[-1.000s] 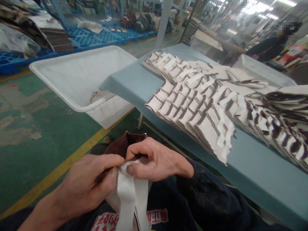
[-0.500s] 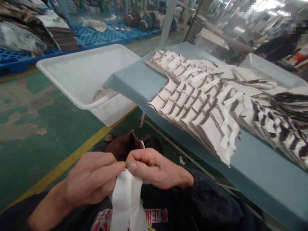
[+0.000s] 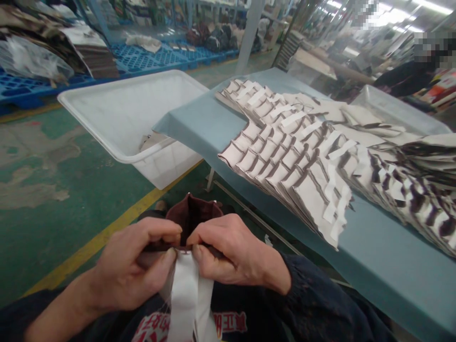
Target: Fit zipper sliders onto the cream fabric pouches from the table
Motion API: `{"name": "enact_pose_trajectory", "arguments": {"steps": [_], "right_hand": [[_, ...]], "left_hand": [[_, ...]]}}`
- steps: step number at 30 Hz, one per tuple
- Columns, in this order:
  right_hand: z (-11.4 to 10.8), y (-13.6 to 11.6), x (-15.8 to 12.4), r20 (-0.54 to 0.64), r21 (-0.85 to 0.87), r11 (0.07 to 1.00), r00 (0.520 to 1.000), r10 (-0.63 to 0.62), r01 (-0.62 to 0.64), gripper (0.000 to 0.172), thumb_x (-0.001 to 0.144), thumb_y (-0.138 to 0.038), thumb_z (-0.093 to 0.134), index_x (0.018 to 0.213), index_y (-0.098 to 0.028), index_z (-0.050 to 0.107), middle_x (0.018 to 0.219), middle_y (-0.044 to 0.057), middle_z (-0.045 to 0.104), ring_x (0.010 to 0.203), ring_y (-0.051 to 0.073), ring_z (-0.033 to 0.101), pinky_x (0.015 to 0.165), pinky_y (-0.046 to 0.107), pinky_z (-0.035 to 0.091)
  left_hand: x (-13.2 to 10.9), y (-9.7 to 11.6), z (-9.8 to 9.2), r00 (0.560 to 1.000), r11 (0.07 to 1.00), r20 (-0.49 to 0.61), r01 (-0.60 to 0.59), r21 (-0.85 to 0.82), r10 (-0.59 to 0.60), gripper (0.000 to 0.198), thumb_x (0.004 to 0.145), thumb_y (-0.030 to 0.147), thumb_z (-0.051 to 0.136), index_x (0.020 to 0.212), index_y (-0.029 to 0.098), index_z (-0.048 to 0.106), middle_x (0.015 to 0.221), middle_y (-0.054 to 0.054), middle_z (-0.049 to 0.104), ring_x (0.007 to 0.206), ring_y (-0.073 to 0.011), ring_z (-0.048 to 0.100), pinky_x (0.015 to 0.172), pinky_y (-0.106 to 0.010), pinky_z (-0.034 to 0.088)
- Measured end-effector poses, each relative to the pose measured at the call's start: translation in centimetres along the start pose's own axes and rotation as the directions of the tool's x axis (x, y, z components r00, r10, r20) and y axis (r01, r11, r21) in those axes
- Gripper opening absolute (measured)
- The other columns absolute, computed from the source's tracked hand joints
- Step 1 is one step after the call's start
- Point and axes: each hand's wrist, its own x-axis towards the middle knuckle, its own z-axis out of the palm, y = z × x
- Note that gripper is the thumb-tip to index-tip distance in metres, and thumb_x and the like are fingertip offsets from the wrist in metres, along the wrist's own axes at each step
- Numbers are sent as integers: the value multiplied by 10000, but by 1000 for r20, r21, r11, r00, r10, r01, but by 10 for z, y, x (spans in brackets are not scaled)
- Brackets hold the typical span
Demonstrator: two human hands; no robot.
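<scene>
A stitched piece with dark maroon fabric (image 3: 195, 209) on its inner side and pale backing outside is held near my lap. A white strip (image 3: 185, 280) hangs down from its edge. My left hand (image 3: 131, 263) pinches the edge just left of the strip, thumb below and fingers above. On the other side of the strip my right hand (image 3: 237, 249) grips the same edge between thumb and bent forefinger. Between the two hands a short stretch of maroon edge shows, and the piece stands open behind it. The lower part of the piece is partly hidden by the hands.
A blue-grey table (image 3: 384, 270) on the right bears overlapping rows of pale fabric pieces (image 3: 278, 156) with white strips. A white plastic bin (image 3: 117, 104) stands to its left. Farther back are blue pallets (image 3: 160, 54) with goods and a metal post (image 3: 250, 38). Another person's dark sleeve (image 3: 406, 71) shows far right.
My hands have moved slightly apart along the edge, and the fingers have shifted their pinch. The maroon fabric has opened wider, with more of its inside showing.
</scene>
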Motion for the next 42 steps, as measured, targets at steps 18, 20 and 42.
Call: {"name": "enact_pose_trajectory", "arguments": {"steps": [18, 20, 42], "right_hand": [[2, 16, -19, -34, -551, 736, 871, -490, 393, 252, 1249, -108, 552, 1101, -222, 722, 788, -36, 735, 626, 156, 628, 630, 315, 463], [-1, 10, -18, -12, -575, 717, 873, -488, 394, 308, 1265, -99, 523, 1066, -216, 726, 790, -26, 737, 643, 163, 628, 637, 325, 465], [0, -2, -27, 155, -477, 802, 932, -327, 360, 186, 1319, -183, 573, 1265, -190, 751, 864, -14, 780, 747, 189, 693, 715, 334, 518]], "left_hand": [[32, 8, -34, 867, 960, 412, -243, -141, 280, 396, 1288, 195, 557, 928, 283, 695, 778, 111, 740, 616, -104, 724, 609, -204, 511], [39, 13, -34, 860, 963, 441, -194, -187, 259, 405, 1296, 205, 534, 943, 287, 716, 801, 119, 754, 638, -97, 726, 626, -176, 526], [31, 19, -25, 839, 931, 403, -327, -161, 365, 488, 1314, 189, 508, 840, 270, 588, 657, 111, 640, 493, -91, 599, 531, -247, 411]]}}
